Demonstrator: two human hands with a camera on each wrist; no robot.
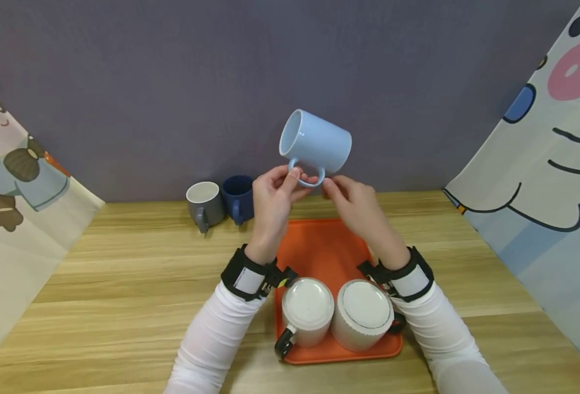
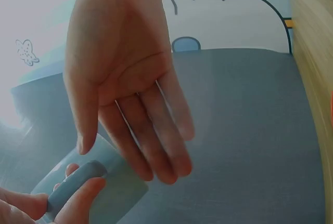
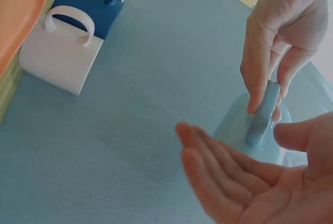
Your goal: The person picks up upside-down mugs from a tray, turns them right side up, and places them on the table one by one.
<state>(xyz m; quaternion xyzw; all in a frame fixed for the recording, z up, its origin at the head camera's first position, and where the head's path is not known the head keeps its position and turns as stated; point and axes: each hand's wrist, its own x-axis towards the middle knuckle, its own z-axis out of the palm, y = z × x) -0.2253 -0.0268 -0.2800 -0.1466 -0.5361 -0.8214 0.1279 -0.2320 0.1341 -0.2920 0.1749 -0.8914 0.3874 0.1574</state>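
Note:
A light blue mug (image 1: 325, 143) is held in the air, tilted on its side with its mouth to the upper left and its handle (image 3: 263, 115) downward. My left hand (image 1: 273, 203) pinches that handle between thumb and fingers, also visible at the lower left of the left wrist view. Close to the handle's other end and the mug's base is my right hand (image 1: 361, 210). Both wrist views show the right hand (image 2: 130, 68) with fingers extended and palm exposed, gripping nothing. Whether its fingertips touch the mug, I cannot tell.
Beneath the hands lies an orange tray (image 1: 314, 246) bearing two upside-down whitish mugs, left (image 1: 309, 309) and right (image 1: 361, 314), with black handles. A grey mug (image 1: 211, 210) and a dark blue mug (image 1: 240, 194) stand upright against the back wall (image 1: 147, 109).

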